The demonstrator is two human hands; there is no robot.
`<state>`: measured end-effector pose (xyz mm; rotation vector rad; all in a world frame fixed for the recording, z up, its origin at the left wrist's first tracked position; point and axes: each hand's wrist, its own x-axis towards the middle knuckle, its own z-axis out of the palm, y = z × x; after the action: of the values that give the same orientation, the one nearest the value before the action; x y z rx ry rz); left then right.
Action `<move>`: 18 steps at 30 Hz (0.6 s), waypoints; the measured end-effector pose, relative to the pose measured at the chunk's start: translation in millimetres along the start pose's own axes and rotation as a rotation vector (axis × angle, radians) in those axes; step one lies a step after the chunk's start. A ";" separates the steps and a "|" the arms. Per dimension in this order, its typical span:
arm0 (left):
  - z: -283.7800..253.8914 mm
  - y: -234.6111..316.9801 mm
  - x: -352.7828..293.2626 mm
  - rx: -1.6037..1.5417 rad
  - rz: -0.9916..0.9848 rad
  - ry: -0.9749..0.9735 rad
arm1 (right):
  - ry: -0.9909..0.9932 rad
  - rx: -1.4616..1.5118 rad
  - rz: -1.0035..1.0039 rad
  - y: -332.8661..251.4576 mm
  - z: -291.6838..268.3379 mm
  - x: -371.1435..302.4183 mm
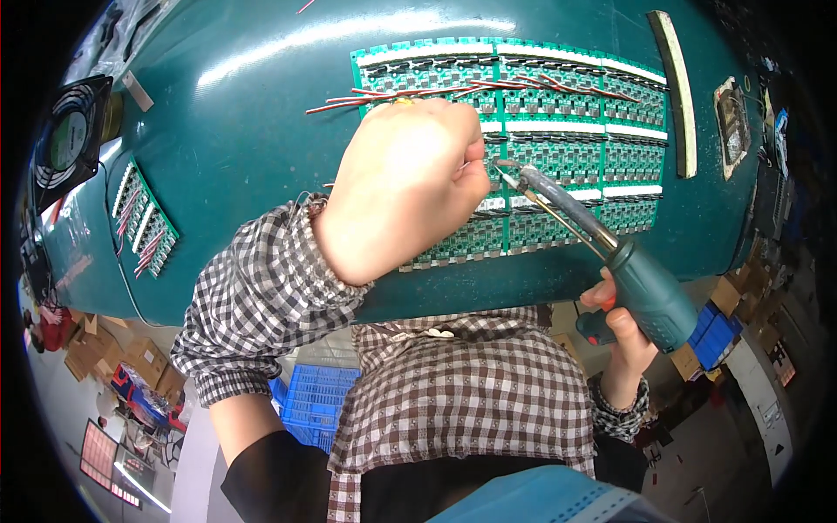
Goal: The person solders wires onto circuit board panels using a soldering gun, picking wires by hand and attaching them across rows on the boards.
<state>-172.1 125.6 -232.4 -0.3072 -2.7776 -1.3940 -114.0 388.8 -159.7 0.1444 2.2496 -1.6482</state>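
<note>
My right hand [629, 338] grips a green soldering gun [649, 292] by its handle. The gun's metal tip and the thin feed tube beside it reach left to the panel of green circuit boards [562, 161]. Close to that tip, my left hand [410, 170] is closed with thumb and fingers pinched together over the panel. What it pinches is hidden. Red wires [514, 84] lie across the upper rows of the boards, and some ends stick out past the panel's left edge. White strips and short black wires run along the rows.
A small board panel with red wires [144, 222] lies at the left of the green table [253, 157]. A black fan [74, 139] stands at the far left. On the right are a long pale bar [676, 96] and a worn tray [732, 126]. A blue crate [318, 397] is below.
</note>
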 end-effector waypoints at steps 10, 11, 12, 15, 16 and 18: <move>-1.0 -1.1 0.1 -0.020 0.001 -0.010 | 0.005 -0.025 0.012 -4.3 2.2 2.2; -0.9 -1.0 0.1 -0.024 -0.001 -0.011 | 0.015 -0.030 0.014 -4.1 1.5 1.6; -0.8 -1.0 0.1 -0.027 -0.002 -0.012 | 0.025 -0.034 0.016 -3.5 1.1 1.2; -1.4 -0.9 1.7 0.003 0.036 -0.004 | 0.018 -0.027 0.005 -2.6 1.2 1.5; -1.5 -0.8 1.9 0.003 0.036 -0.005 | 0.018 -0.027 0.005 -2.6 1.1 1.5; -1.6 -0.5 2.2 0.003 0.031 -0.005 | 0.010 -0.029 0.015 -3.1 0.7 1.4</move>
<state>-174.5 124.4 -231.6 -0.3524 -2.7658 -1.3842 -116.0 387.0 -157.5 0.1623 2.2730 -1.6107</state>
